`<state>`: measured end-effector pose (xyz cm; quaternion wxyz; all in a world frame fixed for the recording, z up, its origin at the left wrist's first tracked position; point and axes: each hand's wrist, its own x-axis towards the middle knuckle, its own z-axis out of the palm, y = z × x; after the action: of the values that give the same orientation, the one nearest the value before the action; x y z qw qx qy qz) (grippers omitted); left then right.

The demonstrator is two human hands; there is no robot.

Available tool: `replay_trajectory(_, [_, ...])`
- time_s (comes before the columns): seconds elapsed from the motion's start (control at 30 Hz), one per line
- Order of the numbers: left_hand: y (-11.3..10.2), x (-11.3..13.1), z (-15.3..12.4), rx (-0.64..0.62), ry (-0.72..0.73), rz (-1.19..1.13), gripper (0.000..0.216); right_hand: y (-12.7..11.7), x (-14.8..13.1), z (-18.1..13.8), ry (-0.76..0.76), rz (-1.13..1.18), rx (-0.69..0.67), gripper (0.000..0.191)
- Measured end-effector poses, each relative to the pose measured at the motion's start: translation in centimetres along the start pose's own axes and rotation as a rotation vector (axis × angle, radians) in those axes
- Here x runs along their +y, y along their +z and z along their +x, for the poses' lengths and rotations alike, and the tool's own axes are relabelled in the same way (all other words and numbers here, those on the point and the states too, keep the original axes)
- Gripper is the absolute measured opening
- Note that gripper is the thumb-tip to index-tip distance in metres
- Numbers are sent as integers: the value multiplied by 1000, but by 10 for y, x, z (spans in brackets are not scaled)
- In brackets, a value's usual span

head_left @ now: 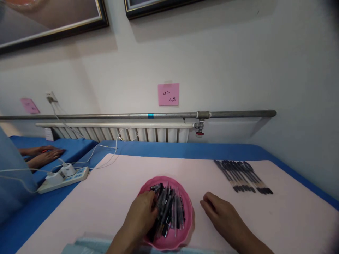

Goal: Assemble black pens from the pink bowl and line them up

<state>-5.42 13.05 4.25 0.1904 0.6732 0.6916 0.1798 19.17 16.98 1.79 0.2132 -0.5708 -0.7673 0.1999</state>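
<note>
A pink scalloped bowl (188, 220) stands in the lower middle, holding a pile of clear pen barrels (174, 210) and black pen parts (166, 227). My left hand (141, 213) reaches over the bowl's left side, its fingers curled down among the parts. What those fingertips pinch, if anything, is hidden behind the hand. To the right of the bowl, my right hand (222, 215) hovers or rests just above the pale pink sheet, with its fingers curled in and nothing seen in them. Farther right lies a slanted row of several black-capped pens (242, 176), side by side.
The pink sheet (116, 197) covers a blue table (212, 151). At left lie a white power strip (66, 180) with chargers and loose cables. Another person's hands (46, 155) rest on a neighbouring blue surface. A radiator (148, 134) and pipe (119, 115) run along the wall.
</note>
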Motion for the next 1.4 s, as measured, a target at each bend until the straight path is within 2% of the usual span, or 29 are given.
replay_trajectory(0.2, [7,-2,0,-58,-57,47,15,2,3,1,1,1,-38,21])
replay_trajectory(0.3, [7,-4,2,-42,-71,-31,14,2,4,2,-14,10,-32,21])
replay_trajectory(0.37, [4,-6,4,-14,-102,-188,13,1,4,2,-16,12,-13,21])
replay_trajectory(0.5, [-5,-8,6,58,-183,-656,16,-1,1,1,-16,13,0,22])
replay_trajectory(0.6, [-11,-5,5,10,-243,-903,20,-1,1,1,-26,13,4,22])
replay_trajectory(0.67, [-14,-2,3,-43,-282,-960,17,1,2,1,-33,16,11,21])
replay_trajectory(0.73, [-13,2,0,-69,-267,-897,13,2,3,1,-29,23,16,21])
replay_trajectory(0.9, [0,14,-5,-46,-31,-382,9,0,1,1,-48,45,36,21])
replay_trajectory(1.07, [15,23,-5,-80,-22,-16,19,-3,-3,0,-32,32,31,22])
replay_trajectory(1.23, [25,25,-3,-124,-42,100,21,-1,-1,0,-46,26,30,21])
replay_trajectory(1.4, [28,24,-1,-122,-59,119,18,-2,0,0,-29,70,35,21])
